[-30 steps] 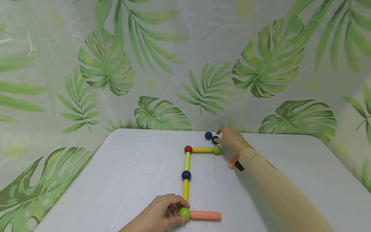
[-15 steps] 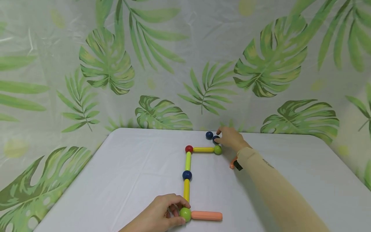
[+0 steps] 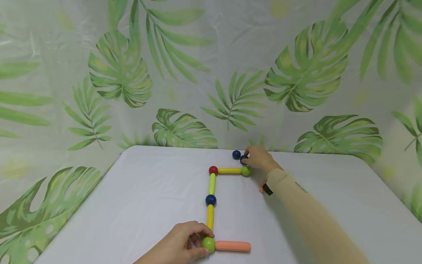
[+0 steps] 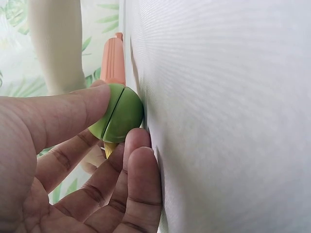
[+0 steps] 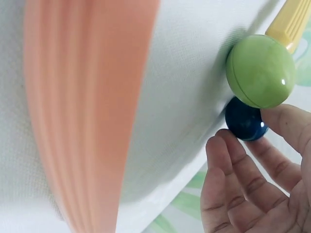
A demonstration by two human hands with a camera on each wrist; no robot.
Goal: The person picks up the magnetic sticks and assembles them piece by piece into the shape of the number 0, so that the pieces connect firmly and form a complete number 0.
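White tabletop, head view: sticks and balls linked in a bracket shape. Left hand at the near corner, thumb and fingers closed round a green ball. Salmon stick runs right from it; near yellow stick leads away to a blue ball, then lime stick, red ball, far yellow stick, second green ball. Right hand near the far edge, thumb and finger pinching a dark blue ball; another dark blue one just beside it. Curved salmon piece (mostly hidden by the right wrist) lies nearer.

Left wrist view: thumb pressed on the green ball, lower fingers loosely bent, ball's seam showing.

Right wrist view: dark blue ball between thumb and fingers, partly behind the second green ball; touching or apart, cannot tell. Curved salmon piece looms in the foreground.
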